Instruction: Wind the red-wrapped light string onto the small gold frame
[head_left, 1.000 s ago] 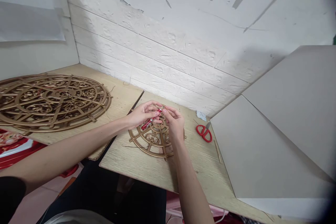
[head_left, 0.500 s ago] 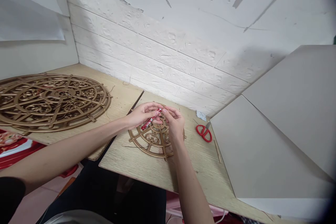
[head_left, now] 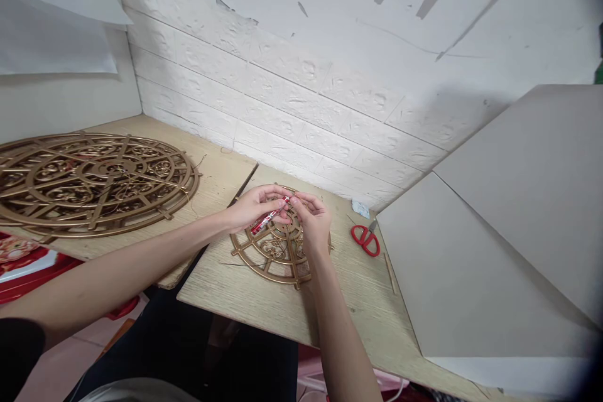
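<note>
Your left hand (head_left: 259, 207) grips a slender red tube (head_left: 262, 223) between thumb and curled fingers, holding it above a round gold lattice (head_left: 273, 247) on the worktable (head_left: 211, 289). The tube's long axis slants, its lower end toward your left and your body, its upper end up and away toward your right fingertips. Your right hand (head_left: 315, 217) meets that upper end with thumb and fingers bent close; you cannot tell whether they grip it. The tube is glossy, straight and narrow, red broken by pale, shiny patches. Beneath it, the lattice shows smooth spokes, rings and curled scrollwork. Larger gold discs (head_left: 101, 168) lie stacked at left on pale, wood-grained boards; red-handled scissors (head_left: 366, 239) rest at right, before a white brick-textured wall (head_left: 282, 100).
</note>
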`<state>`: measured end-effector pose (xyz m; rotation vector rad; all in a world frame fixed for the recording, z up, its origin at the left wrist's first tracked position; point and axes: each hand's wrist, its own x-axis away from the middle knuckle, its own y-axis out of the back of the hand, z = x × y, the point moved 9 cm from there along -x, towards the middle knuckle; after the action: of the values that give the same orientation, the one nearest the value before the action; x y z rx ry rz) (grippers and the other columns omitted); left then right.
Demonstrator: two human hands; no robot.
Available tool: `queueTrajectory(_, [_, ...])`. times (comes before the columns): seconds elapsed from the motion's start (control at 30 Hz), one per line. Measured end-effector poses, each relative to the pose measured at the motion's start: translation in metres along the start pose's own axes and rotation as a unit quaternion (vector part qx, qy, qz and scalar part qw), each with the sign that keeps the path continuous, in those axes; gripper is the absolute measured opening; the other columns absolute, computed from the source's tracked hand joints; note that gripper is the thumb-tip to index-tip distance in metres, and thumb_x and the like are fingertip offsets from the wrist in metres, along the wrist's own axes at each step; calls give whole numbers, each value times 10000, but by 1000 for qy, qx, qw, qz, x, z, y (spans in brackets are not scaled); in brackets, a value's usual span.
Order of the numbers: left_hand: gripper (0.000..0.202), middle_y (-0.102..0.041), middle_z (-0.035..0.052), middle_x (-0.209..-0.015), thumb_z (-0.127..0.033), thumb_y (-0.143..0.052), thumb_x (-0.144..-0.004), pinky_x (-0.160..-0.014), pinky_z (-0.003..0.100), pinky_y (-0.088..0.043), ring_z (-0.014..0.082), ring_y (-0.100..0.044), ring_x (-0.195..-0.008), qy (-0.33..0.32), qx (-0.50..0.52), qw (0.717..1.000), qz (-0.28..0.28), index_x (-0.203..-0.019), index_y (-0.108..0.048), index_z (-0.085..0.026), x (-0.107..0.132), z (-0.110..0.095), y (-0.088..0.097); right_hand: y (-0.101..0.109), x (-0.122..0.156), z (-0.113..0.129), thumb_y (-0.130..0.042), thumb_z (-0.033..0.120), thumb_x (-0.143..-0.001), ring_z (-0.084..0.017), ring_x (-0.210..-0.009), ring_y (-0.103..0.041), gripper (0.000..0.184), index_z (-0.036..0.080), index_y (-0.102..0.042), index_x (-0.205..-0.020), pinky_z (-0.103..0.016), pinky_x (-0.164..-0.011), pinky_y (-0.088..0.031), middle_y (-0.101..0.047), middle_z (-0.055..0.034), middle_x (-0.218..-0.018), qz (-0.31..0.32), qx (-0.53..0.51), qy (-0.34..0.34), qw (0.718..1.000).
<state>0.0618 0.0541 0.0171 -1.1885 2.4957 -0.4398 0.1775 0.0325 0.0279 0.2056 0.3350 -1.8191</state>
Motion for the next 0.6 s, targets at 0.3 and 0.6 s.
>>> queueTrajectory(0.3, [234, -625, 49, -805, -210, -669, -743, -762, 348, -554, 124, -611, -729, -2, -10, 1000, 9, -960, -628, -135, -1, 2, 1, -1, -1, -2, -729, 333, -651, -150, -726, -628, 254, 164, -683, -836, -266, -625, -490, -696, -54, -831, 14, 5, -3, 1000])
queueTrajectory(0.6, [253, -636, 40, -759, -184, -691, -717, -767, 367, -552, 129, -620, -707, 9, 12, 1000, -22, -960, -648, -125, 0, -1, 5, 1, -2, 0, -670, 401, -700, -96, -602, -533, 280, 163, -678, -849, -222, -533, -416, -678, -32, -827, 5, 4, -16, 1000])
